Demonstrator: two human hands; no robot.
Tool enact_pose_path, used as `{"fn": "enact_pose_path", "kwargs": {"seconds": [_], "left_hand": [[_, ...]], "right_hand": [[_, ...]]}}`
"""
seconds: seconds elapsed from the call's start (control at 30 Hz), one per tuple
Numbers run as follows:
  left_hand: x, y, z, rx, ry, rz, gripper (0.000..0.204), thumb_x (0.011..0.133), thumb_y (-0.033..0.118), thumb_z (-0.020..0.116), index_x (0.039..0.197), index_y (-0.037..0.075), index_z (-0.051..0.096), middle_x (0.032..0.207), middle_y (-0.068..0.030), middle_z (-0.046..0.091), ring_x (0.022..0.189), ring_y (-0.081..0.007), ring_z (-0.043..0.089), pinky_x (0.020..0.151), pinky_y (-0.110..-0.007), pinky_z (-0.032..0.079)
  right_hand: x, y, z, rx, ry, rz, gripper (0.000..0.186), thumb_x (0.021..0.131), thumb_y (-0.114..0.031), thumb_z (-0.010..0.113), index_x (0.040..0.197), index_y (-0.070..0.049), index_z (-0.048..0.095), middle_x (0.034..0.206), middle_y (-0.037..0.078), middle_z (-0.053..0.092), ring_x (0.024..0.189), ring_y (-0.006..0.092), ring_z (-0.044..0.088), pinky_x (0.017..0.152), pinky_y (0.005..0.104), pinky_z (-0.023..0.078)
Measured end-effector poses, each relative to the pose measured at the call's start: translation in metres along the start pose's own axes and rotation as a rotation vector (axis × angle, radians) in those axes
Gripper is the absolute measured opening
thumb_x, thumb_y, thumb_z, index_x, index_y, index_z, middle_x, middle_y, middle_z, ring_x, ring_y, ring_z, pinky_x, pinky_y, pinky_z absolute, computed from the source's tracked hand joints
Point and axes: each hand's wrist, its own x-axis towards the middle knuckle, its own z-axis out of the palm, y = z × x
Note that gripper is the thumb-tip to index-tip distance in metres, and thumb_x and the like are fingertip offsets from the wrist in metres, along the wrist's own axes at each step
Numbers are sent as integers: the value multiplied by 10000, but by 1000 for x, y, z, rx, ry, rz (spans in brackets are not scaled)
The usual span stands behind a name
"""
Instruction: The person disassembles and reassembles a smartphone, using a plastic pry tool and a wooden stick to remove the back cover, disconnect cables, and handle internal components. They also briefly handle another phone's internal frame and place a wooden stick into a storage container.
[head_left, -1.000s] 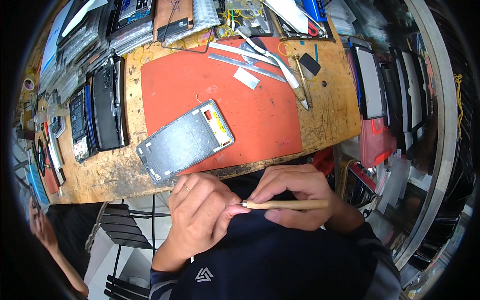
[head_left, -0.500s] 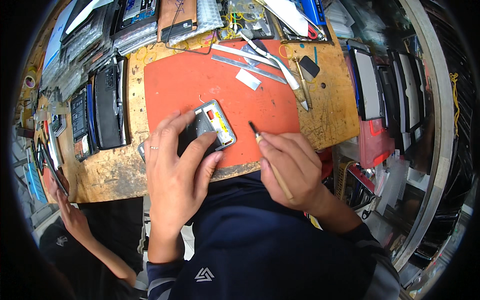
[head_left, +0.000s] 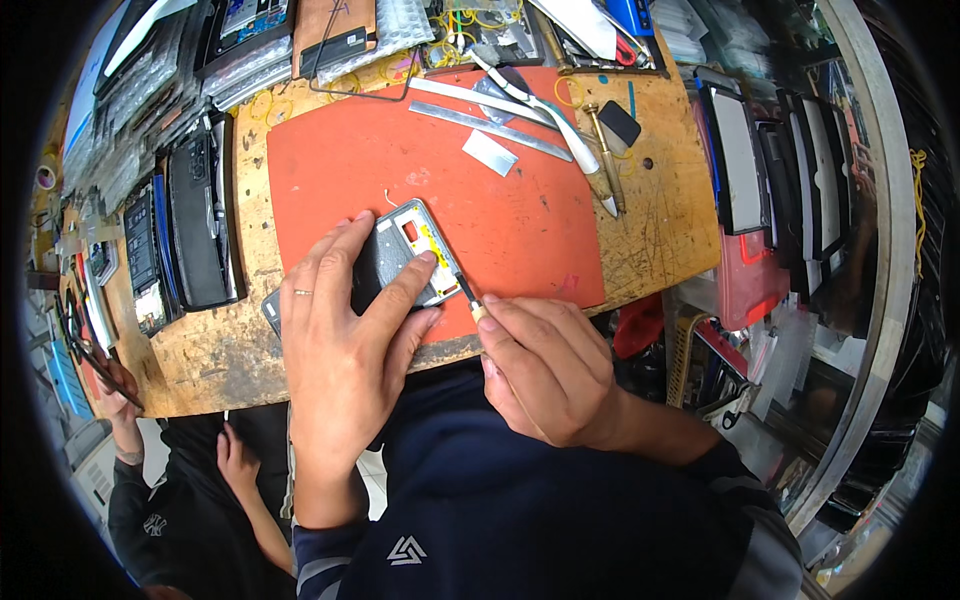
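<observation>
My left hand (head_left: pixel 340 330) steadies a grey phone frame (head_left: pixel 397 243) on the orange-red mat. Its fingers rest over the frame's left part and the index fingertip presses near yellow patches beside a rectangular cutout. A ring sits on one finger. My right hand (head_left: pixel 555 370) pinches a slim tool (head_left: pixel 467 289) with a pale wooden handle and a narrow dark blade. The blade's tip touches or nearly touches the frame's right edge. Most of the handle is hidden in my fingers, and the frame's left half lies partly under my left hand.
On the mat (head_left: pixel 330 150) lie a metal ruler (head_left: pixel 490 130), a silver plate (head_left: pixel 490 153) and a white-handled tool (head_left: pixel 540 108). Brass-coloured screwdrivers (head_left: pixel 608 160) stand out at right. Phone parts (head_left: pixel 195 215) and bubble-wrapped stacks (head_left: pixel 150 130) crowd the left. Another person's hand (head_left: pixel 118 390) is at lower left.
My right hand has moved left, bringing the tool's blade from above the mat to the phone frame's right edge. My left hand keeps its hold. The other person's arms have shifted.
</observation>
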Motion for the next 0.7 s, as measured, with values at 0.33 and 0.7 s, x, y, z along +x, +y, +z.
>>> {"fn": "enact_pose_path", "kwargs": {"seconds": [0.33, 0.7], "left_hand": [[1, -2, -1, 4, -15, 16, 428, 812, 237, 880, 1228, 156, 822, 1454, -214, 624, 1311, -407, 605, 1063, -518, 468], [1, -2, -2, 21, -9, 23, 404, 824, 239, 871, 1218, 159, 826, 1454, -208, 628, 1302, -404, 610, 1061, -515, 475]], "right_hand": [[5, 3, 9, 16, 25, 3, 317, 827, 20, 758, 1116, 135, 697, 1105, 273, 724, 963, 375, 741, 815, 448, 621], [19, 12, 23, -9, 22, -8, 300, 879, -10, 726, 1135, 141, 692, 1119, 273, 718, 961, 377, 725, 787, 442, 601]]}}
